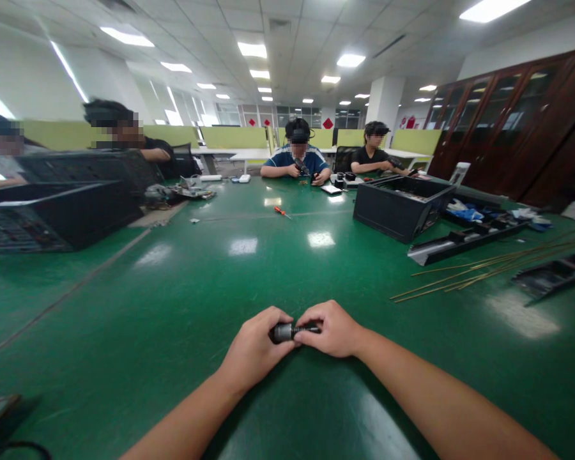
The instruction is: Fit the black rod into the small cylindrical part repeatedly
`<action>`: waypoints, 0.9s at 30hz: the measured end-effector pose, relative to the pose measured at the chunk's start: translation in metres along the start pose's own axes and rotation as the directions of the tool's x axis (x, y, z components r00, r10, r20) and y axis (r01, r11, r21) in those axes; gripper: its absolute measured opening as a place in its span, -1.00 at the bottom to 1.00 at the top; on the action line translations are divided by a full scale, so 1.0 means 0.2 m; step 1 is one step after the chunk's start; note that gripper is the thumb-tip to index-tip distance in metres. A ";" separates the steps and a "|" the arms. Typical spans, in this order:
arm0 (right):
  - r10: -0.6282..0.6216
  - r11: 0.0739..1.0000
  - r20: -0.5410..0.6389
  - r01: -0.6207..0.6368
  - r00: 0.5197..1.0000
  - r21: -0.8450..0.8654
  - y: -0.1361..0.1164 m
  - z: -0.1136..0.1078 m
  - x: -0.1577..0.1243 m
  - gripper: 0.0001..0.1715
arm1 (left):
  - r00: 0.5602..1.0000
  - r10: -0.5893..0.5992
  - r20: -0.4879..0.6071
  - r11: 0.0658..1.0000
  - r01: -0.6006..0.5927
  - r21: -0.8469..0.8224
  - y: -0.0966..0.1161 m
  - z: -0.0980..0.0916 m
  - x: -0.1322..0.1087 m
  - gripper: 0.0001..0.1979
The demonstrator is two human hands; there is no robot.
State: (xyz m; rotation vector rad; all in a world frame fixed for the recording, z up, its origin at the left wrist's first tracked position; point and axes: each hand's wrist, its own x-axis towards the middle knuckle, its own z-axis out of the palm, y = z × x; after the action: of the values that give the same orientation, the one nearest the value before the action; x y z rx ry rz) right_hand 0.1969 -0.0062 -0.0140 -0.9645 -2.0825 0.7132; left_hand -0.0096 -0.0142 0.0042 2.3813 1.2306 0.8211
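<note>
A small motor-like part (283, 331), with a grey and black cylindrical body and a thin, dark, ribbed shaft, lies crosswise between my hands, low over the green table. My left hand (256, 345) is closed around the body at its left end. Thumb and fingers of my right hand (333, 329) close on the shaft side, near the middle of the part. The fingertips of both hands almost meet there. Fingers hide some of the shaft and the body's far end.
An orange screwdriver (281, 211) lies farther up the green table (211, 275). Open black cases stand at left (91, 217) and right (383, 207). Thin brass-coloured rods (441, 284) and a metal rail (455, 243) lie at right. Several people sit around the table.
</note>
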 end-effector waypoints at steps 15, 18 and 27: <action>-0.088 0.977 -0.005 0.085 0.996 -0.197 -0.03 0.01 -0.02 -0.82 | 1.000 0.002 -0.022 1.000 -0.002 0.015 0.02 -0.02 0.00 -0.83; -0.093 0.972 0.008 0.093 0.996 -0.215 -0.03 0.00 -0.02 -0.80 | 1.000 0.020 -0.004 1.000 -0.020 0.009 0.02 -0.02 0.01 -0.83; -0.096 0.973 0.006 0.095 0.995 -0.211 -0.02 -0.01 -0.01 -0.79 | 0.999 -0.022 -0.028 0.999 0.023 0.049 0.03 -0.01 0.01 -0.82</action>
State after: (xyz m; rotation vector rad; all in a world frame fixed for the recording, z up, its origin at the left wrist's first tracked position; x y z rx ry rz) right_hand 0.1979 -0.0095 -0.0116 -0.9713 -2.2174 0.4463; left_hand -0.0068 -0.0162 0.0090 2.3978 1.2997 0.8282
